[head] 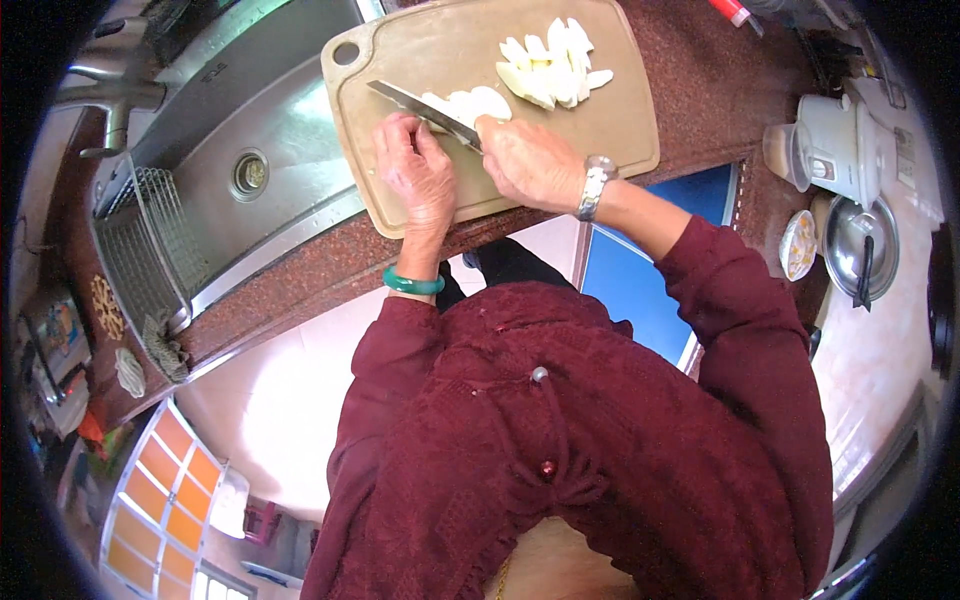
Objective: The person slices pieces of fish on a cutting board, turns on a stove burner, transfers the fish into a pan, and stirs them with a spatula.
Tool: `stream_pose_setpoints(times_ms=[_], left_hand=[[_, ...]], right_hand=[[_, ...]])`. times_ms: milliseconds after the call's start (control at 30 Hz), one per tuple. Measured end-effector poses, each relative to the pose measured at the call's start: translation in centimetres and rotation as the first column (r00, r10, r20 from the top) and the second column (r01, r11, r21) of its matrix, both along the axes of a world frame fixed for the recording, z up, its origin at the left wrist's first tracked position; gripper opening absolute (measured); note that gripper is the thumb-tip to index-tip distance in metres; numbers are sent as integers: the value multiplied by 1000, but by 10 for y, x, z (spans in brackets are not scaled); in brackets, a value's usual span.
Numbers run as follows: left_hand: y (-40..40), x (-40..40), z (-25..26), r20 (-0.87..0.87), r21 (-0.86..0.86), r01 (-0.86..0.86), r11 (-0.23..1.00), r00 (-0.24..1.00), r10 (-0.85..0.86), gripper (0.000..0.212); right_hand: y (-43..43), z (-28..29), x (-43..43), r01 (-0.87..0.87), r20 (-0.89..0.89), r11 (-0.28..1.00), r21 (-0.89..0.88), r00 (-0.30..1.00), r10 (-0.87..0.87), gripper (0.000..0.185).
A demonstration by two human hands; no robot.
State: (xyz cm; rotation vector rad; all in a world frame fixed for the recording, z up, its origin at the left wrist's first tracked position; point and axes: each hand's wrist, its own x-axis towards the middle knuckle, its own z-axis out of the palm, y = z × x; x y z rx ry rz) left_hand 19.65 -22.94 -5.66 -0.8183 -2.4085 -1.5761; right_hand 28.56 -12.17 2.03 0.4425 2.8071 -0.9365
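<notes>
My right hand (529, 157) grips a kitchen knife (427, 111), whose blade slants to the upper left over a tan cutting board (592, 142). The handle is hidden in my fist. Pale white food slices (480, 103) lie along the far side of the blade, partly covered by it. On the near side, my left hand (415, 161) rests on the board with its fingers curled close to the blade. Whether those fingers pinch a piece of food is hidden. A heap of cut white pieces (551, 67) sits at the board's upper right.
Left of the board is a steel sink (285, 142) with a drain (250, 174), a wire rack (154, 232) and a faucet (116, 97). A steel lid (859, 247), a small patterned bowl (798, 244) and a white appliance (836, 142) stand to the right. The granite counter edge (300, 311) runs before me.
</notes>
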Motion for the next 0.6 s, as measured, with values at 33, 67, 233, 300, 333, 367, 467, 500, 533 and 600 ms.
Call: stream_pose_setpoints(times_ms=[33,67,233,300,333,367,467,500,533,600], left_hand=[[-1,0,1,0,9,7,1000,1000,-7,9],[-1,-1,0,-3,8,9,1000,1000,-9,9],[-4,-1,-2,23,-12,-4,1000,1000,4,9],[-6,-1,-9,31,4,6,1000,999,-6,8],[-3,-2,-11,41,29,23,999,999,-24,8],[-1,-2,-12,38,37,42,998,998,-44,8],[2,-1,-6,10,-3,34,999,999,-34,8],[1,-1,-2,66,-46,65,997,996,-62,10],[0,1,2,195,-76,74,994,979,-57,17],[4,7,5,314,-98,95,991,947,-59,27]], right_hand=[[1,1,1,1,-3,1000,-2,1000,-1,12],[5,6,2,-11,12,1000,-2,1000,11,12],[9,32,11,-84,145,996,-25,986,87,15],[6,26,8,-62,188,998,-32,980,67,15],[5,24,7,-33,233,999,-31,972,39,16],[1,12,4,-13,230,1000,-22,973,18,16],[4,-6,-1,54,8,999,-8,999,-54,17],[7,0,1,57,-17,998,-40,998,-58,19],[12,4,3,55,-40,996,-74,998,-58,21],[35,15,22,183,-82,982,-51,979,-187,21]])
